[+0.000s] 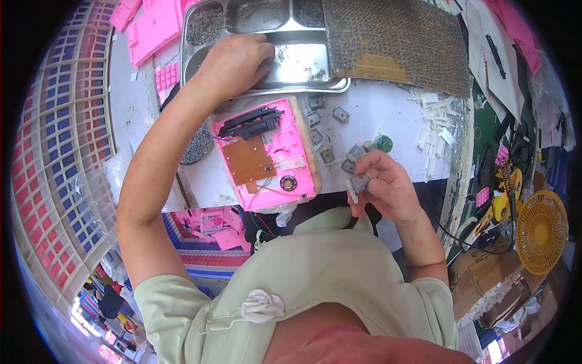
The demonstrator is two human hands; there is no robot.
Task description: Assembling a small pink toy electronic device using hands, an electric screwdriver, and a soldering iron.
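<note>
The left hand (233,60) is stretched forward into the lower left compartment of a compartmented stainless-steel tray (303,60), its fingers curled down among small screws (209,27) and loose metal bits; whether anything is pinched between the fingertips cannot be told. The right hand (388,185) is held close to the body at the table edge, and a small grey boxy metal component (359,183) is gripped between its thumb and fingers, with a white tab seen at the lower left of the piece. Between the two hands, an opened pink plastic casing (267,155) is laid flat on the white tabletop (388,109); a brown circuit board (247,161), a black mechanism (251,123) along its upper edge, thin coloured wires and a small round speaker (288,183) are seen inside it. Several more small grey components (330,133) are scattered on the table just to the right of the casing, and a small green round part (383,144) lies near them. A brown mesh-covered board (394,39) is leaned over the right end of the tray. White plastic offcuts (433,121) are piled near the right table edge, and a yellow fan (541,230) is seen well apart at the far right. More pink plastic shells (151,27) are stacked at the upper left.
</note>
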